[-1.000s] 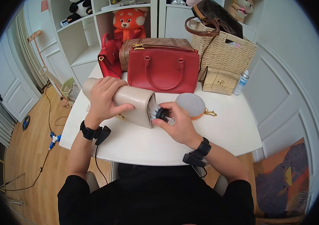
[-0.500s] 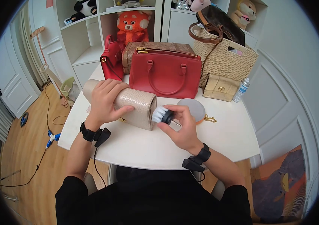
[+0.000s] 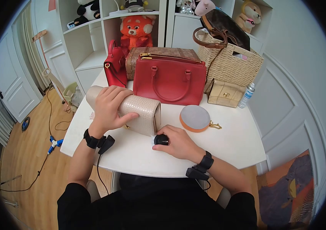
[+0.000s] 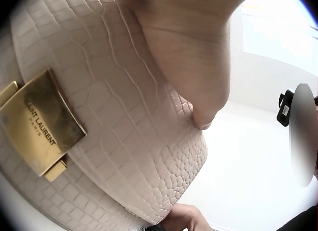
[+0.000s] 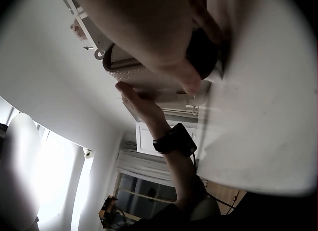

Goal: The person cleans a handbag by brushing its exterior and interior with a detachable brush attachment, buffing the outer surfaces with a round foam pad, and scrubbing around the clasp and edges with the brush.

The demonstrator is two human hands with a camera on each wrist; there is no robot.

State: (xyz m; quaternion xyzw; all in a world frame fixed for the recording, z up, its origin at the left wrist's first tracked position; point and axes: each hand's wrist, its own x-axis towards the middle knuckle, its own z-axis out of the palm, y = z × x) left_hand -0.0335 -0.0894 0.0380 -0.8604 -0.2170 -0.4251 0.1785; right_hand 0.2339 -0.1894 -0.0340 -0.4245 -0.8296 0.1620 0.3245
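Observation:
A cream crocodile-textured handbag (image 3: 142, 113) lies on the white table (image 3: 143, 161), its right side panel facing my right hand. My left hand (image 3: 111, 107) grips it from above, fingers over the top and thumb along the front. In the left wrist view the gold clasp (image 4: 44, 124) shows on its front. Between thumb and fingers, my right hand (image 3: 180, 142) holds a brush (image 3: 161, 140) with a round black body and white bristles. The brush is low over the table by the bag's lower right corner, its bristles partly hidden.
A round grey-and-orange case (image 3: 195, 118) with a gold chain lies to the right. Behind stand a large red handbag (image 3: 169, 80), a smaller red bag (image 3: 114, 67), a woven basket (image 3: 232, 57), a gold bag (image 3: 224, 94) and a spray can (image 3: 247, 96).
My right hand has drawn the brush away from the bag's side panel, then lowered it towards the table near the bag's corner. My left hand keeps its grip on the handbag.

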